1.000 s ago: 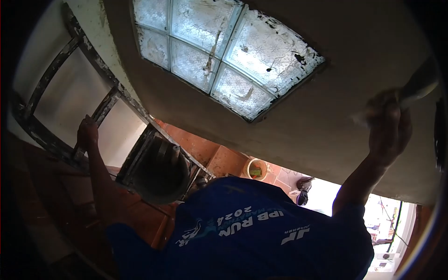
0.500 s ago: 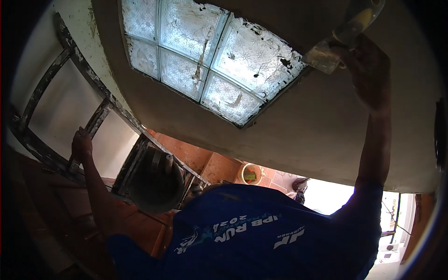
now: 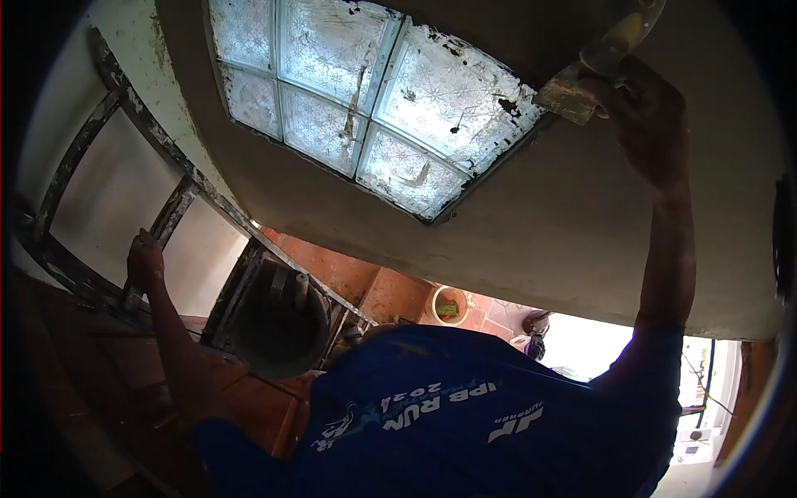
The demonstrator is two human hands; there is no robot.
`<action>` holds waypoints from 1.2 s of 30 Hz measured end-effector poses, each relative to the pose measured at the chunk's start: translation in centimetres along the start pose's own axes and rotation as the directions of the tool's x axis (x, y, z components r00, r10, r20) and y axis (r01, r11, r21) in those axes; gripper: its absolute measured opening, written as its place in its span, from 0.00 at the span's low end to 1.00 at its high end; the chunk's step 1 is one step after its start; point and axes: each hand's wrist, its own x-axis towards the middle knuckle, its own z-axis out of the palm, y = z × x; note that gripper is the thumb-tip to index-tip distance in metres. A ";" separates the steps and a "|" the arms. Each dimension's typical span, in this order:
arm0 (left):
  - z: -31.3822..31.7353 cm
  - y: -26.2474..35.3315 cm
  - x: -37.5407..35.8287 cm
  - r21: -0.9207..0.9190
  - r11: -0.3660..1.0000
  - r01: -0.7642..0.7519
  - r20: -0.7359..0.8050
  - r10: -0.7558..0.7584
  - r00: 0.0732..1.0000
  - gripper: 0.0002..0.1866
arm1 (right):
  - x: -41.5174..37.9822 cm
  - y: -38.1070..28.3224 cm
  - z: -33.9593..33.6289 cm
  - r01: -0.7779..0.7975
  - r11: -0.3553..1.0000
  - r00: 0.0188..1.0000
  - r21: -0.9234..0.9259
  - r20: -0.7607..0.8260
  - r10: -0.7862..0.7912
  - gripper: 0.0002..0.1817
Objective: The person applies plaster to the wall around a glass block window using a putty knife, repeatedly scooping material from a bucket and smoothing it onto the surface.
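Observation:
My right hand [image 3: 643, 124] is closed around a putty knife [image 3: 569, 95], its broad blade against the wall beside the upper right edge of the glass block window [image 3: 332, 62]. The knife's handle is partly visible above my fingers. Dark patches and smears mark the panes, mostly along the right border. Smooth grey-brown plaster [image 3: 564, 216] surrounds the window. At the left, my left hand [image 3: 145, 261] grips a rung of a paint-spattered ladder [image 3: 170, 220].
A dark round bucket [image 3: 278, 332] with tools in it sits by the ladder. Below, orange tiled steps [image 3: 398, 295] carry a pale bucket [image 3: 448, 307] with something green inside. Bright light enters through an opening at the lower right.
The right hand and putty knife have shifted slightly left and up along the window's edge. My left hand keeps its hold on the ladder. The whole view has moved a little.

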 end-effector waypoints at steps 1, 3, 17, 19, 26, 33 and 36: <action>0.0 0.0 0.0 0.000 1.000 -0.001 0.006 0.001 1.000 0.28 | 0.0 0.1 -0.1 -0.010 1.000 1.000 0.005 0.001 0.010 0.12; 0.5 -0.4 0.3 0.003 1.000 -0.017 0.000 0.017 1.000 0.28 | -0.2 0.2 -0.8 -0.022 0.999 0.997 -0.036 0.072 0.024 0.12; 0.3 -0.4 0.1 -0.019 1.000 -0.023 -0.007 0.023 1.000 0.28 | -0.2 1.0 0.0 0.034 0.999 0.999 0.041 -0.022 -0.033 0.11; 0.5 -0.5 0.3 -0.008 1.000 -0.018 -0.002 0.018 1.000 0.28 | -0.5 0.3 -0.2 0.024 0.999 1.000 -0.037 0.010 -0.024 0.10; -0.1 -0.1 -0.1 -0.007 1.000 -0.012 0.008 0.013 1.000 0.28 | -0.3 0.8 -1.1 0.007 1.000 0.999 0.023 -0.049 -0.006 0.10; 0.9 -0.8 0.6 0.000 1.000 -0.018 -0.008 0.018 1.000 0.28 | 0.1 0.3 -0.1 0.040 0.999 0.999 0.013 -0.013 -0.040 0.11; 0.8 -0.7 0.4 -0.009 1.000 -0.027 -0.008 0.027 1.000 0.28 | -0.2 0.7 -0.2 0.048 0.999 0.998 0.000 0.031 -0.048 0.12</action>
